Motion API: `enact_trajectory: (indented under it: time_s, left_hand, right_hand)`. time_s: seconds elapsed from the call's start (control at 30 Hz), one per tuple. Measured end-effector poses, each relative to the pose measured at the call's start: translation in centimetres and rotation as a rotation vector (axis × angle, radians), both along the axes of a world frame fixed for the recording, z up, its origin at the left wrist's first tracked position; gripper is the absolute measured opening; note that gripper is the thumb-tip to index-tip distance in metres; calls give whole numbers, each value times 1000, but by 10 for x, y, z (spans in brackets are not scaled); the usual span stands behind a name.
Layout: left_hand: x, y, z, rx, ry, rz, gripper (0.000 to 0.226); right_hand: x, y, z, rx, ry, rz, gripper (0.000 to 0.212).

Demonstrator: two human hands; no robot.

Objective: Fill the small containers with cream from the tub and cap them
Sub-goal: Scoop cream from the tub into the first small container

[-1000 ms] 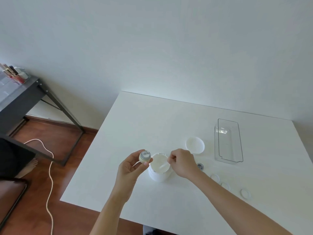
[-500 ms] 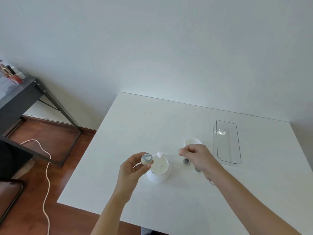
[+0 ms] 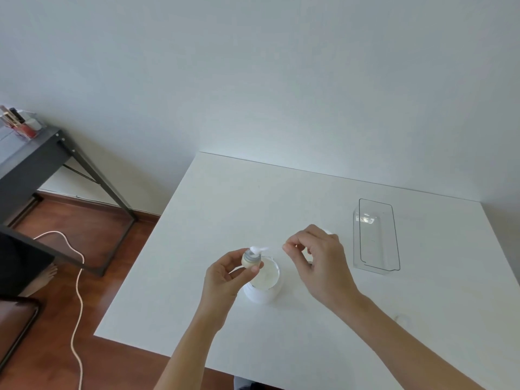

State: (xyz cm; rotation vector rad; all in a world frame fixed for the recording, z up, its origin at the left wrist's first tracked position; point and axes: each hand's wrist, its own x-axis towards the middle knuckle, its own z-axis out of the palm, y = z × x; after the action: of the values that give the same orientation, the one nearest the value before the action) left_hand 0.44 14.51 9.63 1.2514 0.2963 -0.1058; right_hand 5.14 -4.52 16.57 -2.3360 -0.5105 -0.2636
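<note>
The small container sits tilted in your left hand, pinched between thumb and fingers just above the open cream tub on the white table. Your right hand pinches a thin spatula whose cream-loaded tip meets the container's mouth. A clear tray lies to the right.

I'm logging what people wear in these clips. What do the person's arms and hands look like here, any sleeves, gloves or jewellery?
Both arms are bare, with no sleeves in view. The left hand and right hand wear no gloves, and no rings, watch or bracelet show.
</note>
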Motion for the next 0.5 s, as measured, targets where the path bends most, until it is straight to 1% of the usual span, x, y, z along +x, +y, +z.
enact_trajectory:
  time_s: [0.13, 0.23, 0.3, 0.37, 0.5]
  left_hand:
    - [1, 0, 1, -27, -6, 4, 36]
    - [2, 0, 1, -43, -5, 9, 33]
    - [2, -1, 1, -46, -5, 10, 32]
    - [2, -1, 2, -46, -7, 9, 35]
    - [2, -1, 2, -43, -2, 12, 41]
  right_hand:
    - [-5, -4, -1, -203, -286, 111, 14]
    - [-8, -6, -2, -336, -477, 165, 14]
    - [-9, -7, -4, -372, -533, 178, 13]
    - [-11, -9, -5, -398, -562, 184, 18]
    - [-13, -12, -7, -432, -575, 212, 20]
